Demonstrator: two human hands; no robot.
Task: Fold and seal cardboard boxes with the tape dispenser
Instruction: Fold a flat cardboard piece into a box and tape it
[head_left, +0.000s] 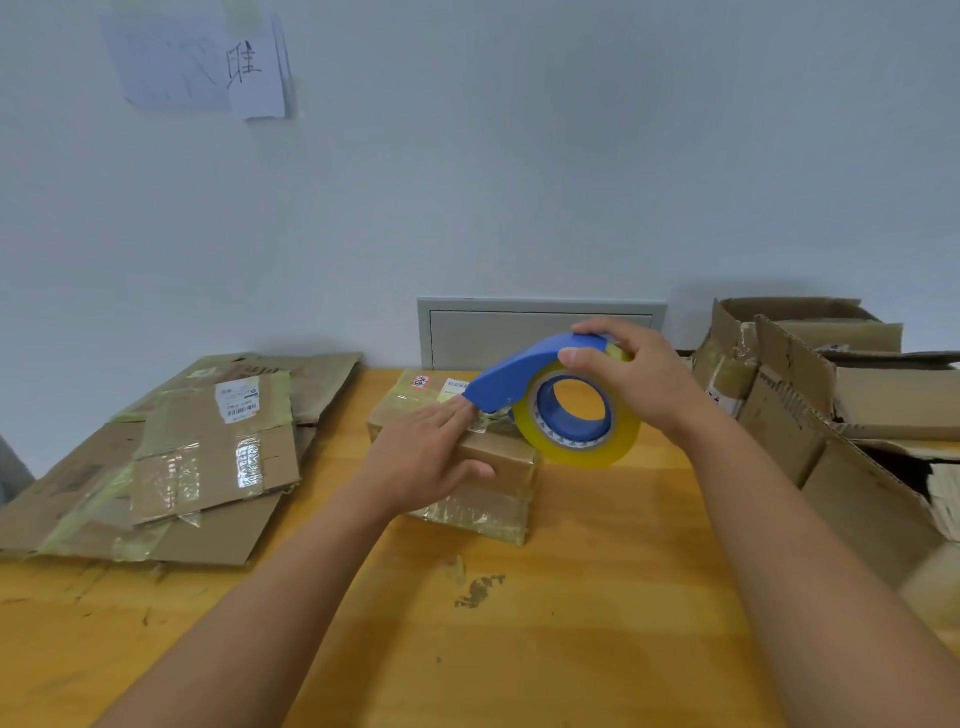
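Note:
A small closed cardboard box (498, 483), wrapped in old clear tape and bearing labels, sits on the orange wooden table (571, 623) at centre. My left hand (426, 457) lies flat on its top with straight fingers, the fingertips touching the nose of the dispenser. My right hand (628, 379) grips the blue tape dispenser (524, 374) from above, fingers curled over its handle and the yellowish tape roll (576, 421). The dispenser's front end rests on the box top; the roll hangs past the box's right edge.
Several flattened cardboard boxes (171, 467) lie stacked on the table's left side. Open, torn cardboard boxes (841, 405) crowd the right edge. A grey wall panel (540, 332) stands behind the table. Papers (208, 62) hang on the wall above left.

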